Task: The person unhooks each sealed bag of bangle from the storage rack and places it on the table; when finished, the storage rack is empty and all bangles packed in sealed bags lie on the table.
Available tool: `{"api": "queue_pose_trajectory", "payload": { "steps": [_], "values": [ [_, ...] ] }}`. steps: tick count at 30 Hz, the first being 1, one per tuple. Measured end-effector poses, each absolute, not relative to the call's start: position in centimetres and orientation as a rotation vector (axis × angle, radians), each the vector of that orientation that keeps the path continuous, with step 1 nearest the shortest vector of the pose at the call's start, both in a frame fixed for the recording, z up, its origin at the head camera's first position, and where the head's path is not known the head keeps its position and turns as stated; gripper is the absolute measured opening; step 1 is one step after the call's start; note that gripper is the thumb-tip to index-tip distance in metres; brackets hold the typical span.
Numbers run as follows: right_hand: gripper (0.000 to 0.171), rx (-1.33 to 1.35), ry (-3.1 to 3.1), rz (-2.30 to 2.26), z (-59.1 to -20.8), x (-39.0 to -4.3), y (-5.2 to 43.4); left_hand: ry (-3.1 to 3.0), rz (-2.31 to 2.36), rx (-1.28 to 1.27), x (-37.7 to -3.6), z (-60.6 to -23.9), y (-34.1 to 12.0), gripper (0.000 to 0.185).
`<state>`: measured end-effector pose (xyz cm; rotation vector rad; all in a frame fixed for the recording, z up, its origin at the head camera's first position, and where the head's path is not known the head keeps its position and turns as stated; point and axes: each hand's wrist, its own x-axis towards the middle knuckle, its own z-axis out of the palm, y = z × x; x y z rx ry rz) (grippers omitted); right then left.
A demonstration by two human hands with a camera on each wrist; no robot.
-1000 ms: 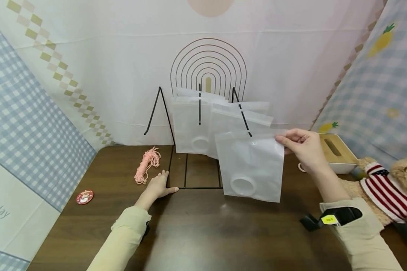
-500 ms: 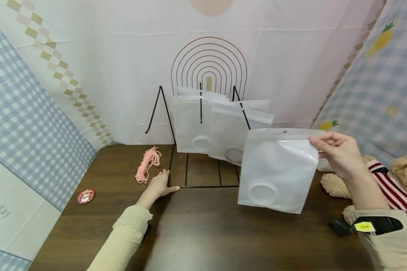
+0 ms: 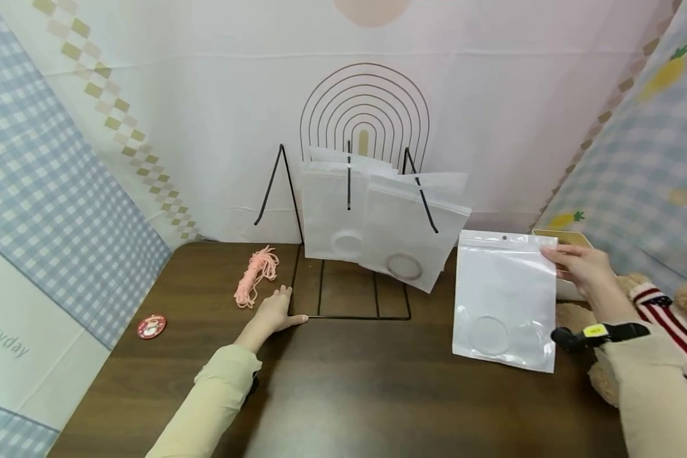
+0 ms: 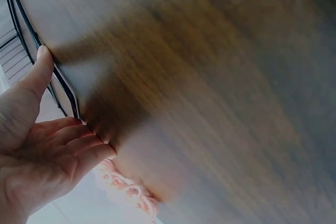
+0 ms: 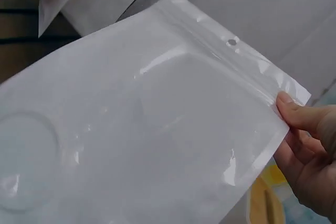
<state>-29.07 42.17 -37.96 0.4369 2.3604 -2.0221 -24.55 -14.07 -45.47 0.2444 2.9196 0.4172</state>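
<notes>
Pouch pinched by right hand.

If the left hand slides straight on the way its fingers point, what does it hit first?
The left hand lies flat on the table, fingers pointing right along the front bar of the black wire rack, which it already touches. Beyond that the way looks free; depth is unclear.

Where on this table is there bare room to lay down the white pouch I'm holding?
Bare brown table runs in front of the wire rack, between the two sleeves. A smaller patch lies between the red badge and left hand. It's crowded right of the pouch: teddy bear, tissue box.
</notes>
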Motion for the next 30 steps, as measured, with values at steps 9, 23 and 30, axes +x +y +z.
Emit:
{"api": "queue_pose_trajectory", "payload": {
  "steps": [9,23,30],
  "values": [
    [0.031,0.497,2.664,-1.652,-43.7,-35.2,41.3,2.911,0.460,0.227,-24.5,-45.8,-13.9,0.082],
    [0.052,0.379,2.777,-1.542,-42.3,-34.8,36.4,2.894,0.498,0.205,-24.4,-45.8,-14.0,0.082],
    [0.078,0.372,2.762,-1.543,-46.0,-38.5,39.7,2.915,0.495,0.206,-24.3,-45.8,-14.1,0.081]
  ]
}}
